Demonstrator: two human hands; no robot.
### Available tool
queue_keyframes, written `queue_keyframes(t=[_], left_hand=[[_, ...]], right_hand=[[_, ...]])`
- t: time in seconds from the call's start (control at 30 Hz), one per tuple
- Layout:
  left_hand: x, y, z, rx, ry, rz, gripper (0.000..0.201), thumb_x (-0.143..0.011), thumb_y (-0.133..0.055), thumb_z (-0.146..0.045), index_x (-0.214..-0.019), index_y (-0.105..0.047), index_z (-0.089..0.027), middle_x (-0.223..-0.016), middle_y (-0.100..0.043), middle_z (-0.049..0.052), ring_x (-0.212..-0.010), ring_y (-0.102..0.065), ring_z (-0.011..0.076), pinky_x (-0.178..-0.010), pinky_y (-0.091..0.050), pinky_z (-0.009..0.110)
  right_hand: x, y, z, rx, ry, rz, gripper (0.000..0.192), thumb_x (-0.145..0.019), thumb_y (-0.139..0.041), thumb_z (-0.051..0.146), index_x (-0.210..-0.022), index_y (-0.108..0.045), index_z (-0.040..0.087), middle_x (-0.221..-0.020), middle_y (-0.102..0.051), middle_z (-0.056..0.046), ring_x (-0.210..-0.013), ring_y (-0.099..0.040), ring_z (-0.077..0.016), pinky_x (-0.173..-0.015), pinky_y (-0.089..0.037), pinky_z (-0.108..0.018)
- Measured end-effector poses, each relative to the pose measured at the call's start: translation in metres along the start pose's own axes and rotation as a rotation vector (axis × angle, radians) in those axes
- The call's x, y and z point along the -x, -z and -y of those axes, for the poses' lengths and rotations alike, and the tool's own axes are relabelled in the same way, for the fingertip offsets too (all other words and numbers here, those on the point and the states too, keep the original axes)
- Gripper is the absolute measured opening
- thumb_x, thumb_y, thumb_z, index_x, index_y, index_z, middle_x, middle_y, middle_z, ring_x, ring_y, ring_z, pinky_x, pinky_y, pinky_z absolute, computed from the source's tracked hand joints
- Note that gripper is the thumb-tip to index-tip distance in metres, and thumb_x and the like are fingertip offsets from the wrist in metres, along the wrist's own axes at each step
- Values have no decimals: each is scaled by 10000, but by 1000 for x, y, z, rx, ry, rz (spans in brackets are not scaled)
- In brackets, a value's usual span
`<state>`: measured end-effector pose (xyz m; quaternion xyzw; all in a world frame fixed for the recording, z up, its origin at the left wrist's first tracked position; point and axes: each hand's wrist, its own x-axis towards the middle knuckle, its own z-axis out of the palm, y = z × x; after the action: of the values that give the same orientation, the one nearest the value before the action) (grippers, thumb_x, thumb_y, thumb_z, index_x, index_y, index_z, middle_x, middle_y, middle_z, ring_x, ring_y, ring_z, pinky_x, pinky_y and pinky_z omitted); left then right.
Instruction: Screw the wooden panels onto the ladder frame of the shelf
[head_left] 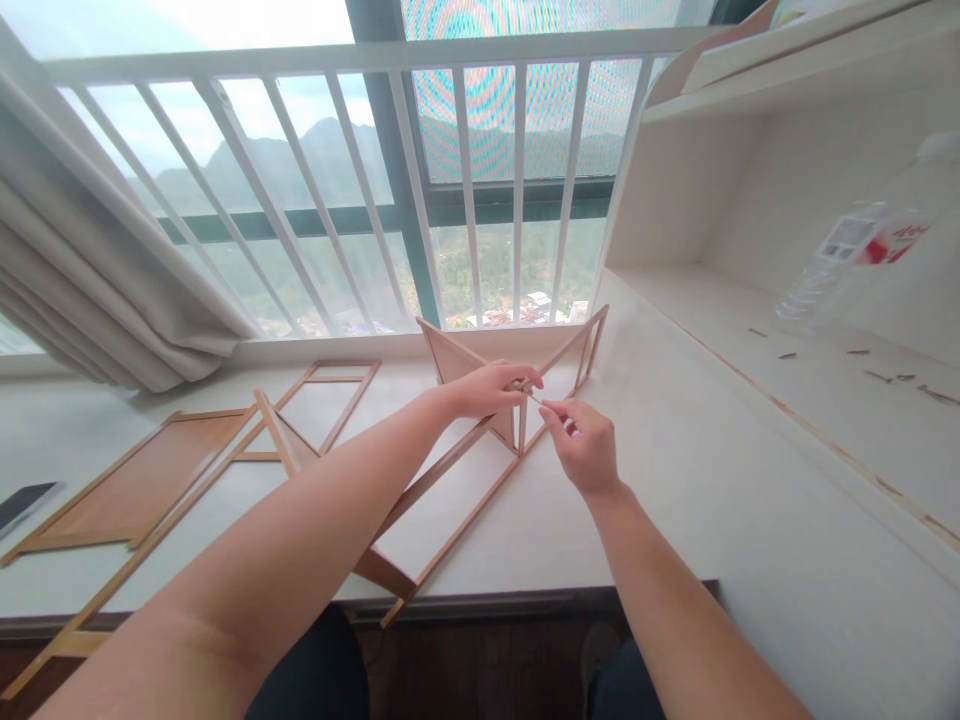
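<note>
The right hand's [586, 440] grip pinches a thin, pale, rod-like piece [535, 400], its long axis slanting up and left toward the left hand [495, 388] over the brown, thin-railed wooden frame [522, 430] on the white surface [555, 540]; whether the left grip is closed, I cannot tell

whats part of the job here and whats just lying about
In the job:
- angular brown wooden frame, at the left hand
- thin pale rod, in the right fingers
- flat brown wooden panel, probably

Just lying about, it seems:
- flat dark phone
- clear plastic bottle, red-and-white label
</note>
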<state>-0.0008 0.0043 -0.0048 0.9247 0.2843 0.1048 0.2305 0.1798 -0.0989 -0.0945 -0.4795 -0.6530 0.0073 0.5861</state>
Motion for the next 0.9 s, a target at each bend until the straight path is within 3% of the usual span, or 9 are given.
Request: queue_keyframes(t=[0.9], left_hand=[[2, 2, -4, -9, 14, 11, 439, -821, -548, -226, -1249, -634, -277, -951, -624, 29, -1069, -566, 233, -937, -471, 358]], right_hand=[[-1, 3, 9, -58, -179, 39, 268, -937, -641, 418, -917, -785, 192, -779, -765, -50, -675, -682, -201, -699, -518, -330]])
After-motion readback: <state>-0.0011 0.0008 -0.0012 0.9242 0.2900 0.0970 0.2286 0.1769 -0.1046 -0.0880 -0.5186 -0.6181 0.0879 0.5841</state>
